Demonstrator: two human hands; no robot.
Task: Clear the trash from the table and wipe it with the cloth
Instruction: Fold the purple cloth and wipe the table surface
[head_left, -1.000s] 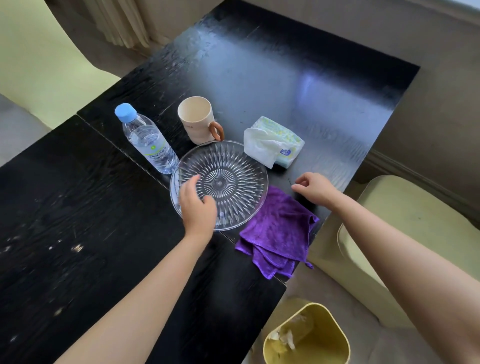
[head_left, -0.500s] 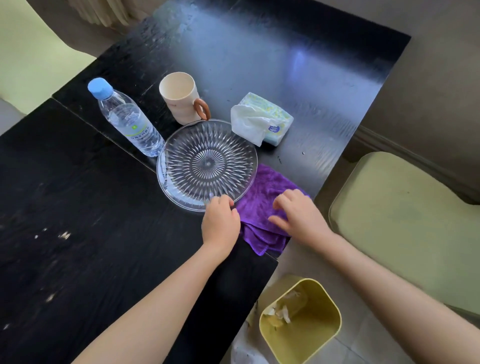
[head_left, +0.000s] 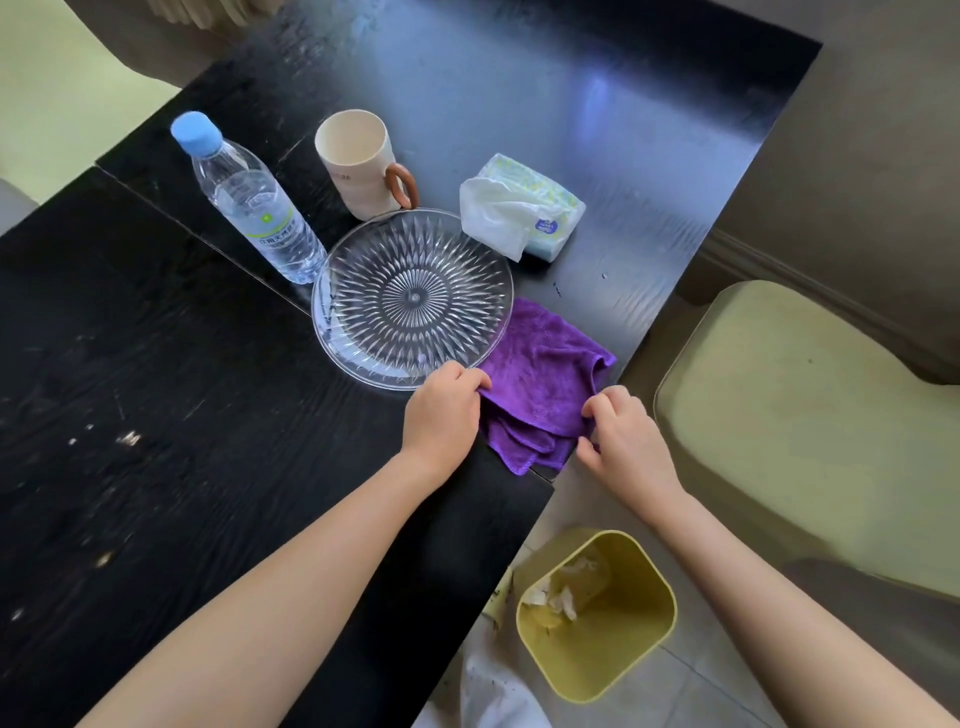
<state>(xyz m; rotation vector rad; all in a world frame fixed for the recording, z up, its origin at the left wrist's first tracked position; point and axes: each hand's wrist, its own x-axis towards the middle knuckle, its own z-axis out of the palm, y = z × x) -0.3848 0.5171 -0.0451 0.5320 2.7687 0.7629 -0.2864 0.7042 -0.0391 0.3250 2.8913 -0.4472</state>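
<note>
A purple cloth (head_left: 545, 369) lies folded at the right edge of the black table (head_left: 171, 415), partly tucked under the rim of a clear glass plate (head_left: 410, 299). My left hand (head_left: 444, 415) pinches the cloth's left side. My right hand (head_left: 623, 441) pinches its right corner at the table edge. A yellow trash bin (head_left: 597, 618) stands on the floor below, with crumpled paper inside. Small pale crumbs speckle the table's left part.
Behind the plate stand a water bottle (head_left: 249, 202) with a blue cap, a cream mug (head_left: 363, 166) and a tissue pack (head_left: 519, 208). A pale green chair (head_left: 810, 415) is close on the right; another chair sits at the far left.
My left hand left the plate and came back to the cloth. My right hand moved from the table beyond the cloth onto it, then to its right corner. Both now pinch it.
</note>
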